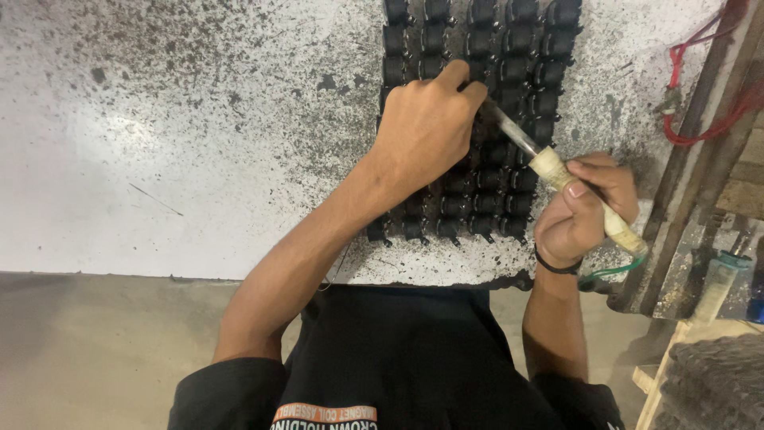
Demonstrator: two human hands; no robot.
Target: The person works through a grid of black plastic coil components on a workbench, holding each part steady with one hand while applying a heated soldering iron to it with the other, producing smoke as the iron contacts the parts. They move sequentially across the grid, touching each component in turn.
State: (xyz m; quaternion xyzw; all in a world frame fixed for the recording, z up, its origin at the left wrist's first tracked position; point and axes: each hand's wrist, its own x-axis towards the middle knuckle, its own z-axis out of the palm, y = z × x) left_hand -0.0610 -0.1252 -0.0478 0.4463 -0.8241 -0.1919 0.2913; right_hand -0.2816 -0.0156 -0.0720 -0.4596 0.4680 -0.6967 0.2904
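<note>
Many black parts [477,119] gridded near table [199,159] front edge, left bare | tool [557,179] gripped by right hand [581,211] | parts pressed by closed left hand [426,127].

The left hand [426,127] covers several of the small black parts [509,80] and hides the tip of the tool [557,171]. The top row of parts is cut off by the upper edge; whether the tip touches one cannot be told

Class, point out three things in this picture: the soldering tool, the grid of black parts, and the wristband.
soldering tool [557,171], head view, on its pale wrapped handle.
grid of black parts [509,56], head view, on an upper-right piece.
wristband [555,266], head view, on the dark band at the right wrist.
</note>
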